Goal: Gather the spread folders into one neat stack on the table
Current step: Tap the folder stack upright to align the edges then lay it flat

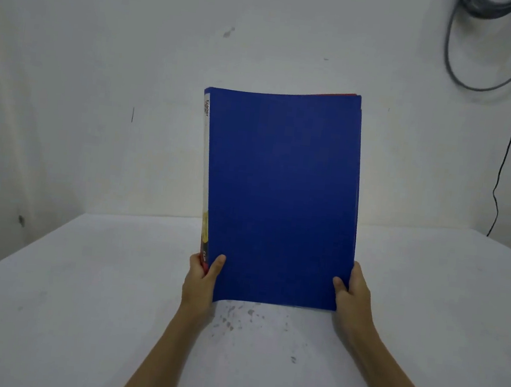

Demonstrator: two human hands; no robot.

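Note:
A bundle of folders [279,196] stands upright in front of me, lifted above the white table [74,316]. A blue cover faces me, its white label strip runs down the left spine, and a thin red edge peeks out behind the top right corner. My left hand [201,279] grips the lower left corner at the spine, thumb on the blue cover. At the lower right corner my right hand [352,296] holds the open edge the same way. The bottom edge hangs slightly above the tabletop.
Grey stains [233,316] speckle the table just below the folders. A white wall [101,80] rises behind the table. Coiled grey cables [494,45] hang at the upper right, and a thin black cord [503,177] drops to the table's far right edge.

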